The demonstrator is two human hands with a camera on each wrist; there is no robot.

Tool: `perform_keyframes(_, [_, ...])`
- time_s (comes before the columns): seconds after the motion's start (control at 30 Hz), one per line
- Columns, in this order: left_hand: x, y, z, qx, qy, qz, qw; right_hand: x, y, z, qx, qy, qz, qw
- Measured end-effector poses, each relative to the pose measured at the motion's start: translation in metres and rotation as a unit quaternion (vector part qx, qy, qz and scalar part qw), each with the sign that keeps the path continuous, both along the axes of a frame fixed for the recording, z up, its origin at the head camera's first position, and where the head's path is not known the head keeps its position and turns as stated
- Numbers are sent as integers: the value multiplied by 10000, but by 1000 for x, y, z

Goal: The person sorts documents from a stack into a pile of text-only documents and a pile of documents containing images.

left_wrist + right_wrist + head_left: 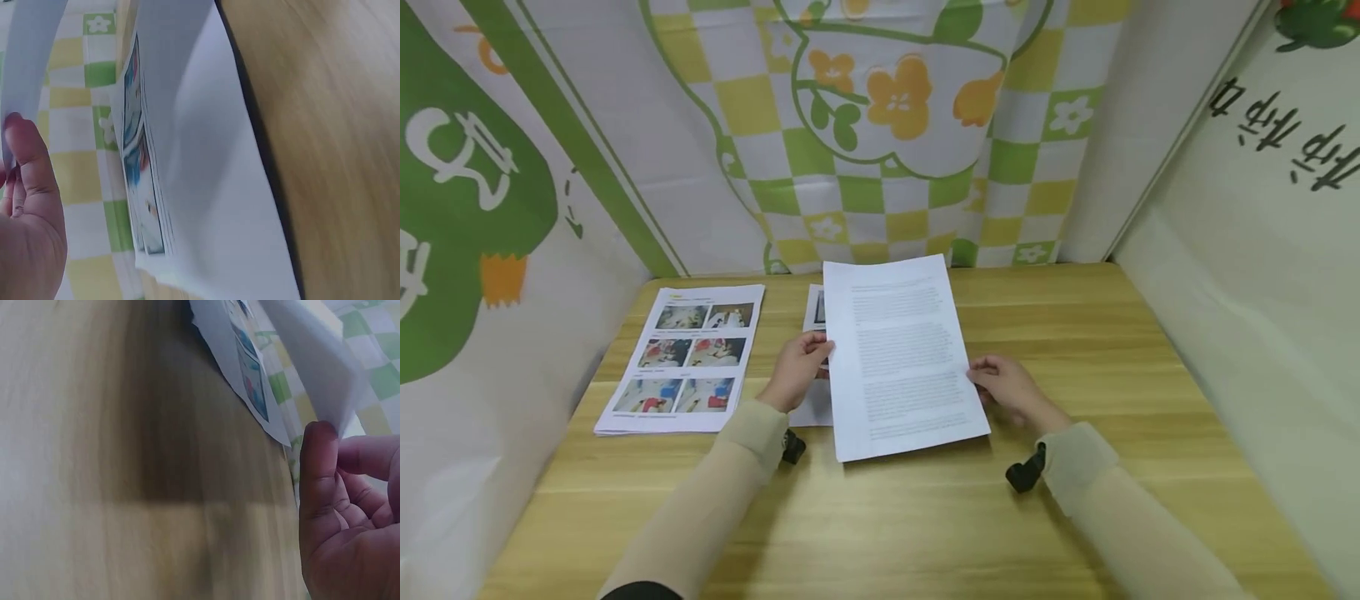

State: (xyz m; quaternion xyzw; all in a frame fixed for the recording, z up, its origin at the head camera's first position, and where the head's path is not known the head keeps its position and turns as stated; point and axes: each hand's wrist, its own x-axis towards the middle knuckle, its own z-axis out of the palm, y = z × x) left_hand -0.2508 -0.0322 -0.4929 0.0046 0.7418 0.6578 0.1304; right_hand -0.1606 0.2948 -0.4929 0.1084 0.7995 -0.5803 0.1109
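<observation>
A sheet of paper point(902, 358) printed with lines of text is held up off the table between both hands. My left hand point(797, 367) pinches its left edge between thumb and fingers; the left wrist view shows the same hand point(31, 206) gripping the edge. On the opposite side, my right hand point(1011, 387) pinches the right edge, thumb and fingertips meeting on it in the right wrist view point(350, 512). Beneath it lies a sheet with photos point(212, 162), mostly hidden by the raised paper in the head view.
To the left, a stack of photo-printed sheets point(692, 417) lies on the wooden table point(1075, 517). A checked, flowered cloth point(865, 192) hangs behind the table's far edge, with printed sheeting point(1232, 250) at both sides.
</observation>
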Motion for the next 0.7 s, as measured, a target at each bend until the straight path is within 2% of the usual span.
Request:
perform_keyframes(0.23, [0, 19, -1, -11, -81, -201, 9998, 6, 14, 5, 53, 103, -197, 9997])
perform_keyframes(0.53, [10, 46, -9, -39, -240, -434, 9988, 16, 39, 5, 153, 132, -424, 9989])
perform_keyframes(0.7, [17, 58, -12, 22, -192, -597, 9980, 19, 52, 8, 308, 188, -429, 9984])
